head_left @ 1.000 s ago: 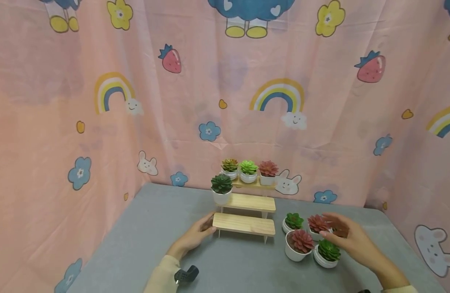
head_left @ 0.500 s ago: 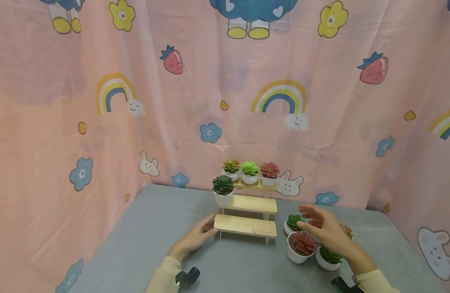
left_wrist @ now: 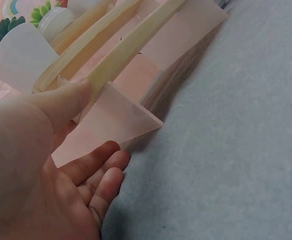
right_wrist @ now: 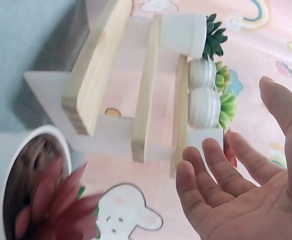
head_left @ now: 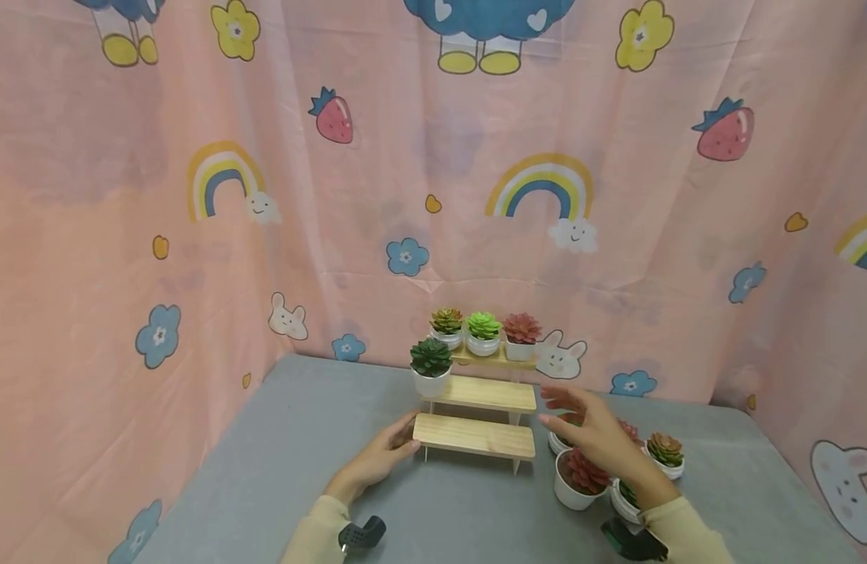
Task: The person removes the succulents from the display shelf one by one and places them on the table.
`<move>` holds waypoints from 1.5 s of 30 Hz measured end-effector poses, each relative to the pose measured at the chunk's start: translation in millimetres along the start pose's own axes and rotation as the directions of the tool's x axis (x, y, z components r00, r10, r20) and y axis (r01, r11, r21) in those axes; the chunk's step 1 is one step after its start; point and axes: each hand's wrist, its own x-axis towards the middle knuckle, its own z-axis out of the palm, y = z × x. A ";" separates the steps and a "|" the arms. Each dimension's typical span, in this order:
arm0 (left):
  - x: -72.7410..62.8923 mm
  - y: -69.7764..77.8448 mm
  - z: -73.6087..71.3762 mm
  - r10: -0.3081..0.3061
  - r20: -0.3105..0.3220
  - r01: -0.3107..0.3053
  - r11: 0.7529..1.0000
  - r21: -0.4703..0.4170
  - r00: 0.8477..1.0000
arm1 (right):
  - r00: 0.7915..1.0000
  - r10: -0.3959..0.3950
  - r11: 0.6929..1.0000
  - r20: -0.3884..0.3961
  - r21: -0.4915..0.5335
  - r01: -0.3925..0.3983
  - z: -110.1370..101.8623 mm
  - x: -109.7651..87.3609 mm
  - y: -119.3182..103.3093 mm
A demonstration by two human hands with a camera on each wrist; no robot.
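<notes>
A three-step wooden stand (head_left: pixel 473 435) stands on the grey tabletop (head_left: pixel 264 439). The left hand (head_left: pixel 377 458) grips the left end of its lowest step, thumb at the front edge and its last three fingers loosely bent beside the clear leg. On the left end of the stand's middle step sits a dark green succulent (head_left: pixel 431 356) in a white pot. Along the stand's top step, from left to right, are a yellow-brown succulent (head_left: pixel 446 321), a bright green succulent (head_left: pixel 483 327) and a red succulent (head_left: pixel 522 329). Just right of the stand, the right hand (head_left: pixel 595 435) is empty, its thumb and fingers spread wide. Below it, to the stand's right, a dark red succulent (head_left: pixel 579 476) stands in a round white pot; farther right is an orange-brown succulent (head_left: pixel 665 450). Three more plants there are partly hidden by the right hand and forearm. Behind the stand hangs a pink printed curtain (head_left: pixel 447 117).
</notes>
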 end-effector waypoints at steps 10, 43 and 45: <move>0.9 -0.3 -0.4 -0.003 -0.006 0.003 1.000 0.013 1.000 | 0.999 -0.032 0.998 0.013 0.051 0.032 21.2 20.9 -6.1; 1.0 -0.5 -1.3 0.002 -0.005 -0.002 1.000 -0.010 1.000 | 0.993 0.107 0.955 -0.048 0.282 -0.089 116.4 80.9 -33.1; 0.4 -0.7 -1.3 0.005 -0.003 -0.005 1.000 -0.011 1.000 | 0.993 0.112 0.950 -0.045 0.299 -0.094 121.6 84.2 -33.6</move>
